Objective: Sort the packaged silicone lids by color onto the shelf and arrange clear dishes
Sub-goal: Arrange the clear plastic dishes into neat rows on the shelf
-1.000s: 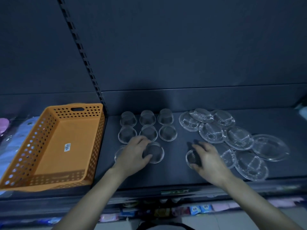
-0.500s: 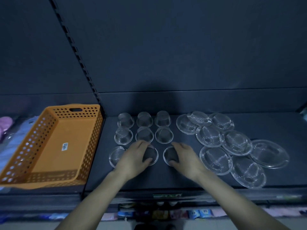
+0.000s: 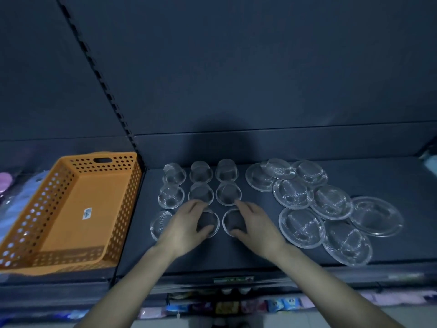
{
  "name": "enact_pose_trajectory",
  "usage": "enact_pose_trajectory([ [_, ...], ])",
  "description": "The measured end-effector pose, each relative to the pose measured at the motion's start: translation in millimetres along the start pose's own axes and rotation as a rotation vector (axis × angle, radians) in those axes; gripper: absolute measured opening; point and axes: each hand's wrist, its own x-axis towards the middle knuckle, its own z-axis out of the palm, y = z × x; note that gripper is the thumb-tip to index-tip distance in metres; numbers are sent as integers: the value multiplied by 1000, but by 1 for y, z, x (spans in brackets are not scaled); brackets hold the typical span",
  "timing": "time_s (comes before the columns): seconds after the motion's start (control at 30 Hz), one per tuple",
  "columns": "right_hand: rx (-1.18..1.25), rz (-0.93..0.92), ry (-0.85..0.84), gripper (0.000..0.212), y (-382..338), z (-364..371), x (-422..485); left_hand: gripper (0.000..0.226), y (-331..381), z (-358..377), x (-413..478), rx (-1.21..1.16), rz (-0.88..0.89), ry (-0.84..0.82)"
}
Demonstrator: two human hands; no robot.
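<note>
Nine small clear dishes (image 3: 228,194) now form a three-by-three grid at the middle of the dark shelf (image 3: 236,256). A second ago the right hand (image 3: 256,224) held the front-right dish (image 3: 233,221) further right, apart from the rest; now it sits just beside the front-middle dish (image 3: 209,221) under the left hand (image 3: 185,224). Both hands curl round their dishes, thumbs at the near rims. Larger clear plates (image 3: 376,216) overlap at right, and an orange basket (image 3: 71,209) stands at left.
</note>
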Motion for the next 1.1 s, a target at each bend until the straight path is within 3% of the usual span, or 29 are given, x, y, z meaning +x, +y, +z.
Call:
enact_pose_trajectory([
  [0.13, -21, -13, 81, 63, 11, -18, -8, 54, 8, -5, 17, -2, 50, 12],
  [0.4, -234, 148, 199, 42, 65, -48, -35, 50, 53, 16, 56, -50, 268, -17],
  [0.5, -364, 160, 130, 53, 90, -52, -48, 50, 71, 29, 67, -65, 299, -63],
  [0.63, -280, 126, 77, 63, 113, -60, -55, 52, 92, 43, 85, -53, 333, -118],
  [0.8, -287, 36, 38, 63, 144, -80, -50, 48, 114, 59, 107, -63, 296, -107],
  [0.93, -366, 36, 129, 57, 176, -101, -50, 50, 137, 69, 126, -22, 239, -43],
  [1.1, -382, 116, -29, 57, 219, -122, -44, 68, 159, 89, 153, 111, 3, -57],
])
